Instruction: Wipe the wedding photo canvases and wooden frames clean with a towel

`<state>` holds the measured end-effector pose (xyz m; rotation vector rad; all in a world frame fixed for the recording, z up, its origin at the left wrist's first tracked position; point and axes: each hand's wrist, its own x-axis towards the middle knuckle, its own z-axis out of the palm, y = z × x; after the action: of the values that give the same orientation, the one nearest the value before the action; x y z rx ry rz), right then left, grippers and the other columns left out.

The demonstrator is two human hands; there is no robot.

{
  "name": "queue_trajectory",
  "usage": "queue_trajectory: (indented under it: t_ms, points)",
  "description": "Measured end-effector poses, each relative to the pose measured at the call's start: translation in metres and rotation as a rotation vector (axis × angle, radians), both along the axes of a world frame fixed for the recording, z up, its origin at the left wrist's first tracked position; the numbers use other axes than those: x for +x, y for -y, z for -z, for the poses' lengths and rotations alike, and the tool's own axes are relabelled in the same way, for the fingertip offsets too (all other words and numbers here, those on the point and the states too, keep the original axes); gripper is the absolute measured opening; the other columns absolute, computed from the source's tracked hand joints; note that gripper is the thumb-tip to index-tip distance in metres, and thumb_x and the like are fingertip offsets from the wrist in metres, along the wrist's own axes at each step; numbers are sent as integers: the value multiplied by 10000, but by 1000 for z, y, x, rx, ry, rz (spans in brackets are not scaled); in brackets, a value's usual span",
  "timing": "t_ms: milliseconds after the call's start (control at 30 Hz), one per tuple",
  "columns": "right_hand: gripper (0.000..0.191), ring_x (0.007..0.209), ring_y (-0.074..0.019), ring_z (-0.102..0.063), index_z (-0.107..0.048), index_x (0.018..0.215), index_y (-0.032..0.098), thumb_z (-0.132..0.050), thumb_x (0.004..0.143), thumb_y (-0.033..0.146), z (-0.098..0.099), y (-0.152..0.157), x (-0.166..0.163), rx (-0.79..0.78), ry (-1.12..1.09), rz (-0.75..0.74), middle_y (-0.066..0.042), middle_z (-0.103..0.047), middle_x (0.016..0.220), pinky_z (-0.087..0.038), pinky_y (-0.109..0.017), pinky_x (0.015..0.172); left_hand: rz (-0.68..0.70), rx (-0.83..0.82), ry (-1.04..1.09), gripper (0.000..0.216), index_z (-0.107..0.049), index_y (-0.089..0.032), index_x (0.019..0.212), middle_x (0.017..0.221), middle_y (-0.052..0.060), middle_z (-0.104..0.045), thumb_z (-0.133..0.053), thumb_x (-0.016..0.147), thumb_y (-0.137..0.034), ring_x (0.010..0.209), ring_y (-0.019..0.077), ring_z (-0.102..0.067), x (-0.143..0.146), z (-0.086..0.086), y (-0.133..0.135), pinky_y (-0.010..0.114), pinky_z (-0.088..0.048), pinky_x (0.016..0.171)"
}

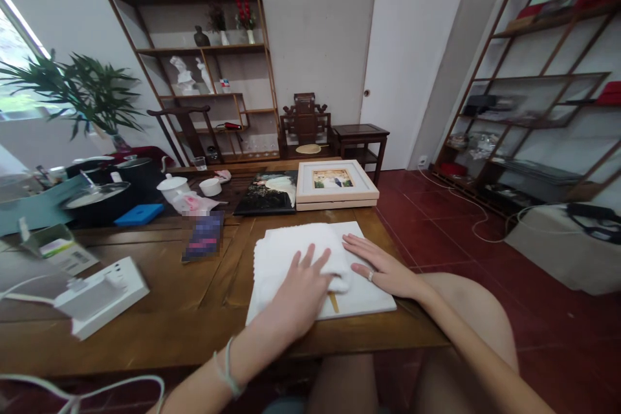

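A white cloth [286, 252] lies spread over a white picture frame [369, 301] near the front edge of the wooden table [194, 297]. My left hand [303, 291] rests flat on the cloth, fingers spread and stretched forward. My right hand [383, 265], with a ring on one finger, lies flat beside it with its fingertips on the cloth's right edge. Neither hand grips anything. A strip of the frame's gold inner border shows just below my left hand.
Behind the cloth lie a stack of white framed pictures [336, 184] and a dark print [268, 194]. A white power strip [104, 291], a small box [58, 247], pots and a teapot [173, 186] crowd the table's left. Shelves line the back wall and the right wall.
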<state>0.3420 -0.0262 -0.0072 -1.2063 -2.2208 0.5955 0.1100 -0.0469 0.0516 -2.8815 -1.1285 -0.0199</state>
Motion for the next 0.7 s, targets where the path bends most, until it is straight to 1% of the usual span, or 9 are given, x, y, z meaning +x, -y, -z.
queue_trajectory:
  t_ms: [100, 167, 200, 267, 367, 433, 533, 633, 700]
  points:
    - [522, 1390, -223, -214, -393, 1402, 267, -420, 932, 492, 0, 0, 0, 1, 2, -6, -34, -312, 1497, -182, -465, 1144, 52, -40, -36, 282, -677, -191, 1056, 1460, 88, -413, -460, 883, -141, 1341, 393, -322, -5, 0, 27, 566, -340, 1033]
    - [527, 1389, -226, -214, -396, 1402, 255, -418, 933, 492, -1, 0, 0, -3, 3, -7, -41, -318, 1494, -178, -462, 1145, 54, -48, -24, 281, -680, -200, 1045, 1463, 76, -410, -454, 888, -143, 1346, 385, -317, -6, 0, 32, 562, -337, 1039]
    - [527, 1390, -227, -213, -398, 1401, 251, -417, 933, 492, -2, 0, 0, -3, 2, -7, -42, -317, 1495, -175, -460, 1146, 46, -48, -15, 289, -672, -203, 1063, 1464, 74, -408, -452, 887, -141, 1348, 380, -316, -5, -1, 31, 559, -334, 1042]
    - [527, 1391, -226, -208, -402, 1399, 245, -413, 934, 493, -2, 1, 0, -5, 5, -5, -44, -311, 1497, -170, -457, 1147, 24, -44, -1, 312, -648, -207, 1117, 1463, 82, -410, -461, 876, -140, 1346, 373, -324, -2, -3, 19, 558, -336, 1039]
    - [521, 1392, -226, -205, -413, 1392, 242, -417, 933, 488, -4, 1, -1, -15, 14, 1, -45, -307, 1499, -169, -454, 1147, -24, -22, 7, 373, -606, -214, 1192, 1466, 86, -405, -453, 865, -119, 1343, 361, -334, 5, -5, -10, 548, -346, 1029]
    - [512, 1390, -229, -209, -413, 1391, 255, -423, 932, 482, -5, 2, -2, -20, 11, 4, -39, -318, 1495, -170, -460, 1145, -47, 13, 25, 367, -599, -223, 1201, 1455, 78, -422, -423, 889, -140, 1338, 349, -345, 11, -4, -31, 530, -350, 1026]
    - [514, 1389, -237, -213, -416, 1391, 261, -424, 929, 487, -5, 2, -3, -20, 3, 10, -38, -336, 1487, -173, -464, 1144, -76, 36, 34, 387, -572, -193, 1239, 1450, 120, -420, -411, 892, -140, 1323, 371, -354, 19, -1, -53, 566, -344, 1010]
    - [523, 1391, -242, -205, -404, 1398, 263, -421, 929, 493, -5, 2, -2, -16, 8, 9, -40, -330, 1489, -181, -474, 1141, -74, 49, 39, 387, -585, -187, 1230, 1450, 138, -411, -397, 896, -135, 1326, 396, -335, 24, 1, -56, 593, -332, 1000]
    - [527, 1389, -248, -210, -386, 1407, 273, -426, 928, 489, -4, 2, -2, -9, 5, 2, -39, -320, 1493, -184, -490, 1136, -61, 46, 34, 382, -619, -186, 1186, 1449, 141, -411, -405, 881, -106, 1331, 405, -324, 24, 2, -45, 598, -335, 996]
